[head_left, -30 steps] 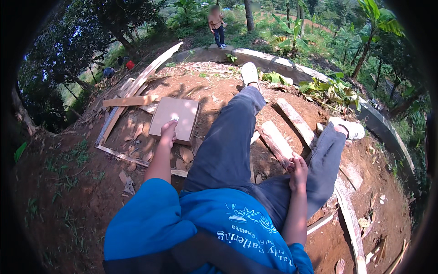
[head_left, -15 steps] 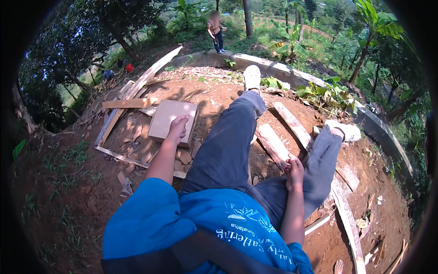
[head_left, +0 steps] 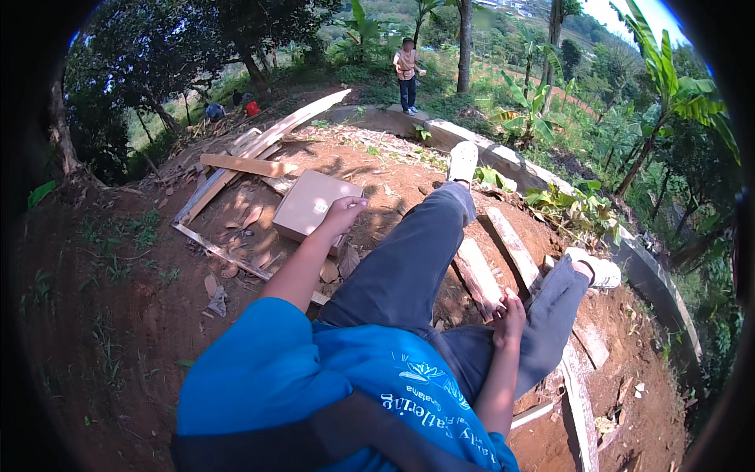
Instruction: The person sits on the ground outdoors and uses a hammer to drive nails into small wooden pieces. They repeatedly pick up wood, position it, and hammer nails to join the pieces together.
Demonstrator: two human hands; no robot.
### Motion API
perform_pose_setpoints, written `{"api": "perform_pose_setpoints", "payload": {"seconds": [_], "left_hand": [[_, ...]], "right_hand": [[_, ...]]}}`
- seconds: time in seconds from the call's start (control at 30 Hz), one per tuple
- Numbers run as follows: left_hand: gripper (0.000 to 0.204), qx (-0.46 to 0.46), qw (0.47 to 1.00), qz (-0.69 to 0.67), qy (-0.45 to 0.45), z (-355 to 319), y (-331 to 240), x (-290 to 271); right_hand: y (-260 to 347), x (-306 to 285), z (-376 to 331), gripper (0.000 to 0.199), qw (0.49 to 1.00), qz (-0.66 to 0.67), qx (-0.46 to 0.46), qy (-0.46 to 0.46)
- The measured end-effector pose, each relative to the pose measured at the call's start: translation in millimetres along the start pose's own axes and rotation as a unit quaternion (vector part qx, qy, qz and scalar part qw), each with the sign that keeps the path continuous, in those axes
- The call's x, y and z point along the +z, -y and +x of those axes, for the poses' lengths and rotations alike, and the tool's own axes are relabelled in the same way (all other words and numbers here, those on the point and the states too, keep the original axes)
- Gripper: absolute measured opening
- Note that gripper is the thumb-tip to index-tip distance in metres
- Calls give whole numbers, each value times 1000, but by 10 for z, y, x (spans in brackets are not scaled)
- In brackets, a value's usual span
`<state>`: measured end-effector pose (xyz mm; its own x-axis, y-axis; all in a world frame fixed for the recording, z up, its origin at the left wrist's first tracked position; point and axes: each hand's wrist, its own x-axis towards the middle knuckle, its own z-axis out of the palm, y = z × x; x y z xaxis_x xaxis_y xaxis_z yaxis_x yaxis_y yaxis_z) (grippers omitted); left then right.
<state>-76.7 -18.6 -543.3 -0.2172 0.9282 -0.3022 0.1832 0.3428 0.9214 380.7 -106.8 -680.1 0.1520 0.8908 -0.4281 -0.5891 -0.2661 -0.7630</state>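
My left hand (head_left: 344,217) is raised beside a closed brown cardboard box (head_left: 313,200), overlapping its right side in the view. Its fingers are curled in, with thumb and fingertips together. Whatever they may pinch is too small to make out. My right hand (head_left: 510,322) is by my bent right leg, near the end of a weathered plank (head_left: 476,271). Its fingers are bent and the tips meet; anything between them is hidden. The box lies flat on the soil, left of my outstretched left leg (head_left: 393,256).
Loose boards (head_left: 252,164) lie stacked at the left beyond the box. More planks (head_left: 515,244) lie around my right leg. A low concrete edge (head_left: 503,153) curves along the far side, where a person (head_left: 406,75) stands. Trees and banana plants (head_left: 664,94) grow beyond.
The view has tilted up and turned slightly left. My left hand has shifted to the right and turned, its fingertips now toward the box's right edge. The right hand stays by my leg.
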Motion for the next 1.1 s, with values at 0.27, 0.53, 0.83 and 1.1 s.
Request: {"api": "perform_pose_setpoints", "payload": {"seconds": [0.27,0.53,0.83,1.1], "left_hand": [[30,146,982,121,12,-344,40,283],[26,182,976,121,-11,-529,476,98],[21,144,987,44,-62,-338,797,-292],[16,183,977,-27,-108,13,1067,-586]], "right_hand": [[10,-136,69,32,999,20,1,-41],[-43,-96,91,26,999,-13,18,-40],[-102,-14,105,17,999,-39,16,-29],[-175,-2,192,23,997,-74,24,-9]]}}
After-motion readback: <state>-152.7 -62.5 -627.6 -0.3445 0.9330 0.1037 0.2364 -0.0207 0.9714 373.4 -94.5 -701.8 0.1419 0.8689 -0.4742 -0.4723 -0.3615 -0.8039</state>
